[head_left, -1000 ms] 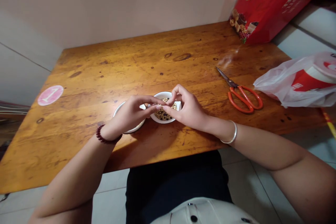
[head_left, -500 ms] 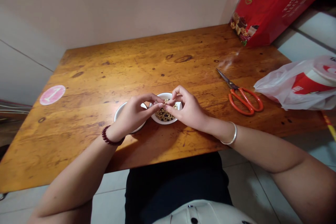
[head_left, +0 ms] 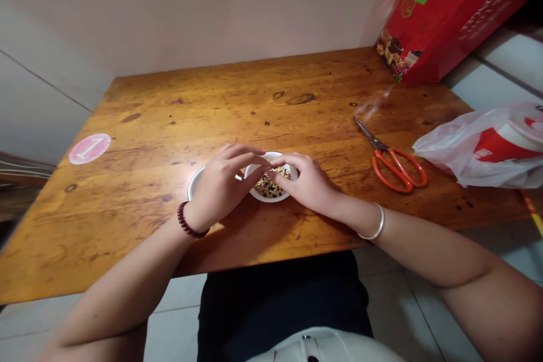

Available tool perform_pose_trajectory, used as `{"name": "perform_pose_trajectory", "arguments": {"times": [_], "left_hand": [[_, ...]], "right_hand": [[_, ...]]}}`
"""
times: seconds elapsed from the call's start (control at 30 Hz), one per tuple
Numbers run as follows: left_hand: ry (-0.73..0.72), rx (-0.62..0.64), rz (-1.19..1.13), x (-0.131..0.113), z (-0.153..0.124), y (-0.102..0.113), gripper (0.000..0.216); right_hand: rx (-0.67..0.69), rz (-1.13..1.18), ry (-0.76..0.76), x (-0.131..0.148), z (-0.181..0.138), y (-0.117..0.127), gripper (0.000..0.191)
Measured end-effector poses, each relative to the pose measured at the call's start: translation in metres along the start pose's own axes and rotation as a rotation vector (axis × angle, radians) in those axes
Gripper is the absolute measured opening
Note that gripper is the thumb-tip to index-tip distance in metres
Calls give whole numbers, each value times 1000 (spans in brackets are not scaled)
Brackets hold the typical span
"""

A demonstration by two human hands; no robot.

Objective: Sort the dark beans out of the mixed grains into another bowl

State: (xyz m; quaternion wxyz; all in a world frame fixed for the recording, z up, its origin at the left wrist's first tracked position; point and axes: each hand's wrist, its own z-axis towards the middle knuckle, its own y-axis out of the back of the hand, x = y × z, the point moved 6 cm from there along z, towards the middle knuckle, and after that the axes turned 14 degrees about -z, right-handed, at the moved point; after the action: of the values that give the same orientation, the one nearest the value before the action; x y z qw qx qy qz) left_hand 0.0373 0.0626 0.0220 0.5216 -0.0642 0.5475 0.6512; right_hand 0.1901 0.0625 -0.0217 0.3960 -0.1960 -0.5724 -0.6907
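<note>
Head view: two bare hands above a wooden worktop, as seen from where I stand. The left hand and the right hand come together over a white bowl holding small beans, mostly pale with some dark ones among them. On both sides the fingers are curved and drawn in narrow, their tips meeting or nearly meeting above the bowl's far part; whether a bean is pinched there I cannot tell. A second white bowl sits just left of the first, largely covered by the left hand, its contents hidden.

Handling, as judged: each bean should be very light, hard and smooth, apt to roll or slip away, and best taken singly between thumb tip and forefinger tip. The bowl looks stiff and smooth; its rim is the natural place to hold it.

Surroundings: to the right, apart from the bowls, lie scissors with orange handles. Beyond them is a plastic bag around a red-and-white cup; a red box stands behind. A round pink sticker marks the worktop's left side.
</note>
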Motion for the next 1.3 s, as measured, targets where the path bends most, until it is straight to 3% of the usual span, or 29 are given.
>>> {"name": "perform_pose_trajectory", "arguments": {"times": [0.27,0.5,0.77,0.87,1.13,1.3], "left_hand": [[97,-5,-127,3,-1,6,17],[180,46,-272,7,-1,3,16],[231,-19,-358,12,-2,5,14],[226,-7,-404,10,-1,2,13],[238,17,-448,11,0,1,16],[340,109,-506,16,-3,-7,24]], "right_hand": [[31,171,-34,-10,-2,-7,13],[48,191,-2,-6,-2,-7,18],[2,295,41,0,-2,-3,12],[29,252,62,1,-4,-4,21],[-20,141,54,2,-4,-1,12],[-68,70,85,6,-4,2,4]]}}
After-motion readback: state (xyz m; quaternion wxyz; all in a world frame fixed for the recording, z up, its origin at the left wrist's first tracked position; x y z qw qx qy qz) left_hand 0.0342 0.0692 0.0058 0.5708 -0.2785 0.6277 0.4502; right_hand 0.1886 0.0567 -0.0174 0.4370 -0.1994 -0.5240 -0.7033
